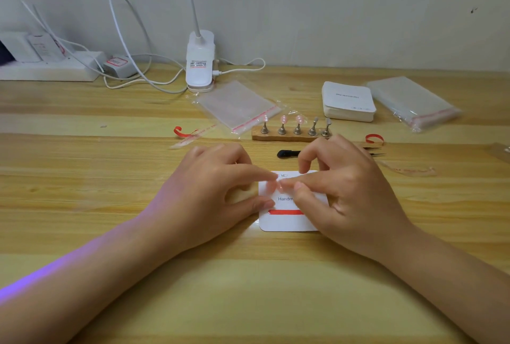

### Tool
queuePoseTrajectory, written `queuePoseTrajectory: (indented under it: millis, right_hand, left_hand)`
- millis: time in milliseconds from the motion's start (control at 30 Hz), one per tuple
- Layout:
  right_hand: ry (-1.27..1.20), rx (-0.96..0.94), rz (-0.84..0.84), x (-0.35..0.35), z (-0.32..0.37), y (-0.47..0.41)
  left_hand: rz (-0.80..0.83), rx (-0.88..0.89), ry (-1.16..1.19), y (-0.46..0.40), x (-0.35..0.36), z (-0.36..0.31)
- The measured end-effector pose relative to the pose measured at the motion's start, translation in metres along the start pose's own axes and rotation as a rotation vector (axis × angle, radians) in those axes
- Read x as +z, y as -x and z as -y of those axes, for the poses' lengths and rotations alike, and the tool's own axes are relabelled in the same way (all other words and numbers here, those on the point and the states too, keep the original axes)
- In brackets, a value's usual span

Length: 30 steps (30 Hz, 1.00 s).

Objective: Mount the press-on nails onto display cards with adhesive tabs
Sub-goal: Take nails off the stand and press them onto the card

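A white display card (pixel 287 221) lies flat on the wooden table, with a red adhesive strip (pixel 284 212) across its lower part. My left hand (pixel 209 192) rests at the card's left edge, forefinger and thumb touching it. My right hand (pixel 339 192) covers the card's right side; its thumb and forefinger pinch something small and pink, apparently a press-on nail (pixel 285 185), at the card's upper middle, where both forefingers meet. Behind the hands a wooden holder (pixel 287 137) carries several metal stands, three of them topped with pink nails (pixel 283 119).
A stack of blank cards (pixel 348 100) and a pack of clear bags (pixel 411 102) lie at the back right. Another clear bag (pixel 240 106) and a clip lamp (pixel 200 62) stand behind. Tweezers (pixel 374 151), a black tool (pixel 287 153) and peeled red strips (pixel 183 132) lie nearby.
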State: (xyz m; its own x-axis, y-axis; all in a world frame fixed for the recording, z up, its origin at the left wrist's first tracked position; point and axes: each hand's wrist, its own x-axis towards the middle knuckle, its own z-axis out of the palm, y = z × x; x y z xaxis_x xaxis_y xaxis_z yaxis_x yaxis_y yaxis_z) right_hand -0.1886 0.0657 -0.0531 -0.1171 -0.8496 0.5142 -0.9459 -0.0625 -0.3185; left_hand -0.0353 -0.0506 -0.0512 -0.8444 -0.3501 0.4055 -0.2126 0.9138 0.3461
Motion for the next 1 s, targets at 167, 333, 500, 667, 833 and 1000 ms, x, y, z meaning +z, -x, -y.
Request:
queuePoseTrajectory:
  millis: [167, 333, 500, 667, 833, 1000]
  right_hand:
    - [0.076, -0.059, 0.002, 0.001, 0.0, 0.001]
    - [0.077, -0.033, 0.003, 0.002, 0.0, 0.0]
    - [-0.02, 0.032, 0.049, 0.0, -0.001, 0.0]
    - [-0.288, 0.171, -0.114, -0.005, -0.007, -0.009]
    - [-0.163, 0.207, -0.135, -0.018, -0.03, -0.031]
    - [0.093, 0.11, -0.037, -0.021, -0.044, -0.054]
  left_hand:
    - [0.036, 0.081, -0.107, -0.002, -0.001, 0.001]
    - [0.058, 0.124, -0.151, -0.006, -0.003, 0.001]
    - [0.132, 0.047, -0.024, -0.012, -0.009, 0.001]
    - [0.241, -0.068, 0.13, -0.025, -0.015, 0.001]
    - [0.08, -0.076, 0.218, -0.042, -0.016, 0.006]
    - [-0.06, -0.127, 0.107, -0.076, 0.0, 0.006]
